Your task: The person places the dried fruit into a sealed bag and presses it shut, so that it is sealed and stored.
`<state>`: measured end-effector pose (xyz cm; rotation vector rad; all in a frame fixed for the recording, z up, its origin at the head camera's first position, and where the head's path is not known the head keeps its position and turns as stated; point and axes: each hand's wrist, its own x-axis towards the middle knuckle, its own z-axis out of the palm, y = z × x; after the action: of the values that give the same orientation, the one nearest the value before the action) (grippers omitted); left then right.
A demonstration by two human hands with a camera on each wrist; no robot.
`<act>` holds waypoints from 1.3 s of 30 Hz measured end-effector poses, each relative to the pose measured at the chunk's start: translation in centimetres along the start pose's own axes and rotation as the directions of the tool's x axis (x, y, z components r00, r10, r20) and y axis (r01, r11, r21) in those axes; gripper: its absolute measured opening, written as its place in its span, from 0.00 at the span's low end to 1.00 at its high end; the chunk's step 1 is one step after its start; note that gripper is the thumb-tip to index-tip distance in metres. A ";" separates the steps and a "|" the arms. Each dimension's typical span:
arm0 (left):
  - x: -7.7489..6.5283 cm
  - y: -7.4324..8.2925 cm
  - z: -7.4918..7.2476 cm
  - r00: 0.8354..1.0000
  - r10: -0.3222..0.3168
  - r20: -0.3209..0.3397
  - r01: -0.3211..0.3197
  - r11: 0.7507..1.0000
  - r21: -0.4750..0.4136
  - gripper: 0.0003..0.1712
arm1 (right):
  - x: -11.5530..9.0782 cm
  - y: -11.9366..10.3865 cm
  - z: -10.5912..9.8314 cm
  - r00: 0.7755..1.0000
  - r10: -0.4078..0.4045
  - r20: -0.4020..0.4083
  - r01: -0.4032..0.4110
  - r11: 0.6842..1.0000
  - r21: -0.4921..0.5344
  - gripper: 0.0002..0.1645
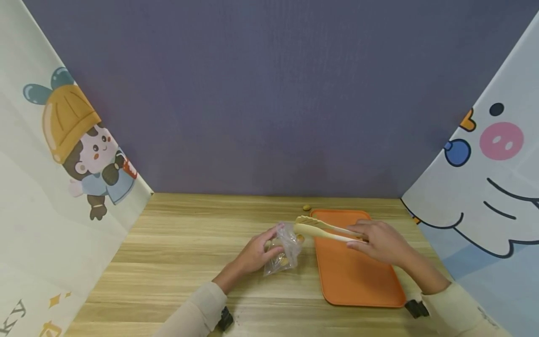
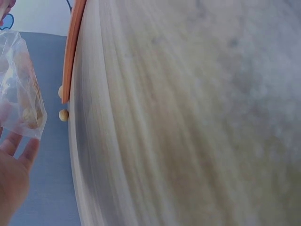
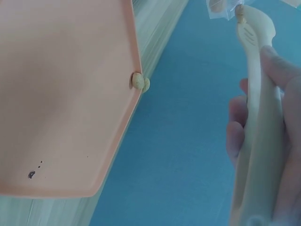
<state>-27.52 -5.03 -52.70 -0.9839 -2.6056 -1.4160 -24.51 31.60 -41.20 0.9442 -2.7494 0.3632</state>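
Observation:
My left hand holds a clear plastic bag upright above the table, thumb and fingers on its sides. Inside the bag lie small yellow-brown lumps, perhaps nuts. In my right hand is a pair of cream tongs, gripped along the arms, tips at the bag's mouth. A brown nut-like piece shows at the tong tips in the right wrist view. The left wrist view shows my left hand below the bag, its fingers touching the film.
An orange tray lies on the wood-grain table under my right hand. One nut-like piece sits at the tray's edge and another on the table beyond its far left corner. Dark specks mark the tray. A grey-blue panel stands behind.

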 end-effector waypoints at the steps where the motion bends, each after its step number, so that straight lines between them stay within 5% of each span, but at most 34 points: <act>1: 0.0 0.0 0.0 1.000 -0.001 0.001 0.001 1.000 0.001 0.39 | 0.1 0.0 0.1 1.000 -0.004 -0.002 0.004 1.000 0.005 0.24; 15: 0.1 -0.1 0.2 1.000 0.004 0.002 -0.004 1.000 -0.009 0.39 | 0.6 -0.2 0.4 0.999 -0.025 0.020 0.024 0.999 0.027 0.25; 39: 0.0 -0.4 0.2 1.000 0.001 -0.029 -0.001 1.000 0.014 0.38 | 0.5 1.2 0.9 0.998 0.062 0.030 -0.061 0.998 -0.017 0.25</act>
<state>-27.68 -5.06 -53.12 -0.9556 -2.5907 -1.3996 -25.73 31.98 -42.07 0.8696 -2.8093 0.3388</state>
